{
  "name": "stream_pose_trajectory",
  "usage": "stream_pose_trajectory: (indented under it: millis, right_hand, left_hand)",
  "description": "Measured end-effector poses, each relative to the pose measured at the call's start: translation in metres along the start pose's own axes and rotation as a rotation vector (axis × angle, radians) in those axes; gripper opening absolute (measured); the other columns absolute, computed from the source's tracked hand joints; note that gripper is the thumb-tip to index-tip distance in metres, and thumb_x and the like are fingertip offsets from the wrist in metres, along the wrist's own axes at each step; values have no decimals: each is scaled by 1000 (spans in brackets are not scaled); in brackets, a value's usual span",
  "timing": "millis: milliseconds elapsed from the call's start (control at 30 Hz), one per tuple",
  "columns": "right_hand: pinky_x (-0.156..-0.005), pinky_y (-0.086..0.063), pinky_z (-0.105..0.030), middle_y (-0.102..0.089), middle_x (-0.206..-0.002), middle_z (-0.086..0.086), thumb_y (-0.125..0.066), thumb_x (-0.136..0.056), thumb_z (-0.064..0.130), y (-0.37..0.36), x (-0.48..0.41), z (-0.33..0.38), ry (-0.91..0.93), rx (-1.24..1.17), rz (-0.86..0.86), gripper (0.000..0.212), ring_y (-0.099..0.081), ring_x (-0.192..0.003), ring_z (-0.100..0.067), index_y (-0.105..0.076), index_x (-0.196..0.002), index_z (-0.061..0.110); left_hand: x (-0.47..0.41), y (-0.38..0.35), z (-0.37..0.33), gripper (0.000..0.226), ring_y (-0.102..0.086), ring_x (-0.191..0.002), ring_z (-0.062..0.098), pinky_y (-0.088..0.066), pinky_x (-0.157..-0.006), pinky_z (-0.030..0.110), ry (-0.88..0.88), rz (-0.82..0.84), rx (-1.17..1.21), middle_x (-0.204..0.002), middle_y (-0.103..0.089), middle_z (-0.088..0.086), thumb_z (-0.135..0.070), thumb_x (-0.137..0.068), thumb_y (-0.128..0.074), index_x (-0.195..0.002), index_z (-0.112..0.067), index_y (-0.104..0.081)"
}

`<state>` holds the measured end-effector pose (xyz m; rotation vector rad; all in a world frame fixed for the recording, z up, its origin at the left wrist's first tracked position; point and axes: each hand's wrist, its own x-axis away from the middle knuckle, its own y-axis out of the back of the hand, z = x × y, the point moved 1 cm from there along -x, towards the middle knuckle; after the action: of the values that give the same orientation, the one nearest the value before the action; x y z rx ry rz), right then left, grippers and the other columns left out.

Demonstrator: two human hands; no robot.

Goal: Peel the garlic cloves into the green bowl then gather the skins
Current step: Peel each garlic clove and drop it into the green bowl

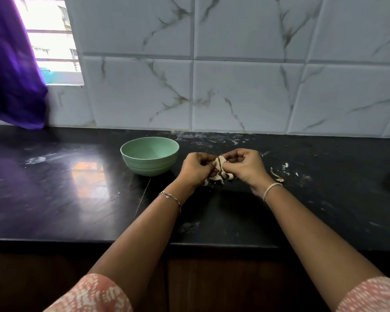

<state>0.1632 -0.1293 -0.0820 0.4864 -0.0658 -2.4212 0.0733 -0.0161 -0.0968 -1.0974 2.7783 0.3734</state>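
Far left: a purple cloth [11, 70] hangs beside a bright window [52, 30].
Tabletop: a black, glossy tabletop [77, 199] runs the full width below a pale tiled wall [234, 86].
Green bowl: the green bowl [149, 166] stands upright on the tabletop, just left of the hands. No cloves show in the visible part of its inside.
Left hand: the left hand [195, 168] is held above the tabletop, its grip curled and pinching one side of the garlic.
Garlic: the garlic [220, 162] sits between both hands, mostly hidden by fingers. Papery skins [218, 176] hang from it toward the tabletop.
Right hand: the right hand [245, 166] meets the left, its grip pinching the garlic's other side.
Loose skins: a few loose skins [277, 175] lie on the tabletop, just right of the right hand.
Handling: the clove is likely small, light and firm, best pinched at its ends. The skins look thin and brittle and probably scatter easily, so sweeping them together gently should suit.
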Motion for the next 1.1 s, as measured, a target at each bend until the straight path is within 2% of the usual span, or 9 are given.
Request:
stream_pose_trajectory:
  millis: [100, 167, 300, 400, 500, 633, 800, 967, 1100]
  right_hand:
    - [-62, -56, -27, -70, -76, -11, -66, -81, -8, 3, -2, -2, -115, -214, 45, 16, -64, -65, -19, -70, -82, 7]
    - [-60, -54, -24, -70, -76, -9, -61, -88, -6, 6, -4, -2, -161, -292, 79, 14, -62, -62, -16, -69, -89, 5]
    - [-49, -42, -16, -58, -74, -2, -51, -99, 7, 14, -4, -5, -136, -229, 141, 18, -48, -55, -7, -68, -94, 8]
    - [-43, -32, -14, -44, -66, 1, -49, -101, 18, 20, -2, -8, -107, -123, 132, 21, -38, -51, -5, -66, -95, 9]
    - [-44, -34, -15, -49, -69, 0, -59, -97, 24, 28, 4, -9, -94, -16, 106, 9, -40, -52, -6, -62, -95, 15]
    - [-51, -44, -18, -63, -78, -4, -70, -88, 14, 37, 17, -11, -64, 155, 152, 7, -53, -60, -8, -64, -92, 13]
    - [-60, -52, -20, -67, -80, -8, -68, -88, 5, 36, 30, -5, -53, 204, 233, 14, -62, -68, -11, -65, -102, 4]
    - [-66, -51, -21, -68, -82, -4, -77, -82, 12, 33, 30, -6, -37, 320, 206, 19, -61, -70, -9, -69, -99, 11]
    - [-68, -43, -15, -67, -84, 9, -75, -84, 21, 30, 30, -9, 63, 508, 187, 15, -58, -76, -3, -74, -99, 22]
  left_hand:
    - [5, 4, -5, 16, -61, -55, 7, -54, -65, 30, 25, 16, 67, -70, -66, 6, 0, -94, -56, -98, -9, -69]
    - [9, 8, -9, 18, -59, -51, 6, -54, -58, 21, 24, 15, 136, -70, -63, 7, 4, -94, -53, -102, -5, -66]
    - [12, 18, -14, 29, -54, -50, 13, -53, -54, 23, 43, -62, 188, -67, -56, 8, 12, -89, -44, -96, -4, -67]
    - [14, 25, -12, 24, -54, -57, 12, -47, -56, 20, -6, -180, -72, -62, -59, -2, -1, -86, -48, -89, -15, -67]
    - [19, 30, -9, 11, -55, -62, 2, -39, -55, 8, -60, -221, -315, -68, -59, -9, -11, -85, -60, -93, -19, -62]
    - [25, 33, -2, 10, -60, -74, 9, -40, -64, 15, -70, -129, -511, -73, -62, -9, -17, -79, -71, -78, -21, -62]
    - [32, 37, 0, 8, -61, -82, 8, -40, -72, 15, -89, -100, -577, -81, -66, -6, -12, -84, -69, -86, -19, -70]
    - [37, 44, 1, 24, -64, -80, 14, -49, -73, 23, -123, -192, -534, -83, -69, -1, -7, -78, -73, -83, -25, -57]
    - [37, 44, 5, 14, -62, -78, 13, -42, -68, 20, -120, -155, -605, -78, -66, -6, -12, -79, -73, -83, -21, -63]
